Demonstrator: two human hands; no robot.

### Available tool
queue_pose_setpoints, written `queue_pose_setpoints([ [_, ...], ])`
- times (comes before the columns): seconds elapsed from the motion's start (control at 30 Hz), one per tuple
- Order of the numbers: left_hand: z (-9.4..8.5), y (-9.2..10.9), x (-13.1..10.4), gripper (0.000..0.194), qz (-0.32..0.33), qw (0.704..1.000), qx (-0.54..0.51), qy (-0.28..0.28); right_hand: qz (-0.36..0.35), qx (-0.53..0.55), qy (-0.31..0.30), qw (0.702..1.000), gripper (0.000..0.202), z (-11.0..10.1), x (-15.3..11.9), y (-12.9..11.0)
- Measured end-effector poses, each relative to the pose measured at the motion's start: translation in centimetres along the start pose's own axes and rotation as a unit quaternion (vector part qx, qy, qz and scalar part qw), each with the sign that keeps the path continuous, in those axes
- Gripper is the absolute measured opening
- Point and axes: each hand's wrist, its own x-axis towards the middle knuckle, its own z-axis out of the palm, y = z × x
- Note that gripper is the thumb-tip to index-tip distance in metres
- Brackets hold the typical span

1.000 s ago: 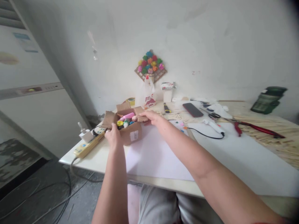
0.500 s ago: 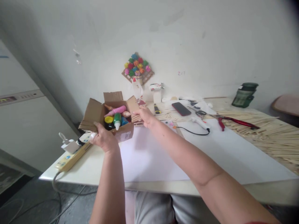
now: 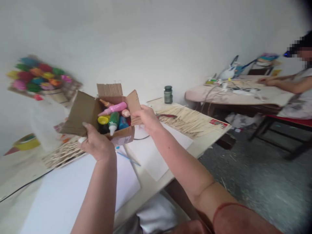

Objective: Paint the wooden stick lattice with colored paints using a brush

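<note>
Grip is two-handed: L hand (image 3: pixel 97 143) is part-curled round the near left corner of the cardboard box (image 3: pixel 131 132), thumb lying on the splayed left flap (image 3: pixel 79 113); R hand (image 3: pixel 147 118) is closed on the near right corner by the right flap (image 3: pixel 133 100), fingertips partly hidden. Box is held btwn them, tipped a bit toward the wearer; looks clear of the table (image 3: pixel 151 187), tho its underside can't be seen.

Handling (est.): walls thin + light, but contents prob. give decent weight, esp. if bottles are full. Flaps bend easily, so poor handles; better hold = low on side walls, ideally w/ a palm under. Bottles inside, e.g. pink bottle (image 3: pixel 118 107), green bottle (image 3: pixel 114 119) + blue bottle (image 3: pixel 123 122), look like smooth, squeezy plastic: slippery, not fragile, apt to roll w/ tilt. For one bottle, take the body, not the nozzle.

Vs. 1 s ago: box then sat low by the yellow power strip; now it's up over the white sheets (image 3: pixel 60 191), nearer + bigger in view. Camera's swung right: flower piece (image 3: pixel 36 78) now far L, strip gone, phone not visible, and a second table (image 3: pixel 209 94) w/ a co-worker (image 3: pixel 297 87) has come in at R, past the loose sticks (image 3: pixel 190 120).
</note>
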Motion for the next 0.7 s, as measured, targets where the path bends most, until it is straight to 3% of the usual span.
queue_pose_setpoints([
  [0.03, 1.4, -0.4, -1.6, 0.022, -0.005, 1.0, -0.001, 0.002, -0.001, -0.013, 0.02, 1.0, 0.015, -2.0, -0.1, -0.6],
  [0.2, 7.2, -2.4, -9.4, 0.028, -0.081, 0.991, -0.032, -0.097, -0.049, -0.079, 0.14, 0.986, 0.022, -11.6, -1.4, -3.1],
  [0.4, 10.8, -2.8, -18.7, 0.035, -0.157, 0.951, -0.036, -0.264, -0.086, -0.125, 0.278, 0.948, 0.018, -21.1, -5.9, -5.5],
  [0.5, 11.4, -2.4, -22.9, 0.039, -0.207, 0.916, -0.049, -0.341, -0.073, -0.183, 0.329, 0.923, 0.012, -23.8, -8.9, -7.5],
  [0.6, 11.8, -2.3, -26.2, 0.042, -0.244, 0.887, -0.045, -0.389, -0.038, -0.273, 0.383, 0.882, 0.002, -25.3, -11.5, -9.5],
  [0.7, 12.2, -2.6, -28.6, 0.042, -0.266, 0.857, -0.031, -0.441, -0.019, -0.301, 0.41, 0.861, 0.008, -26.6, -13.0, -10.5],
])
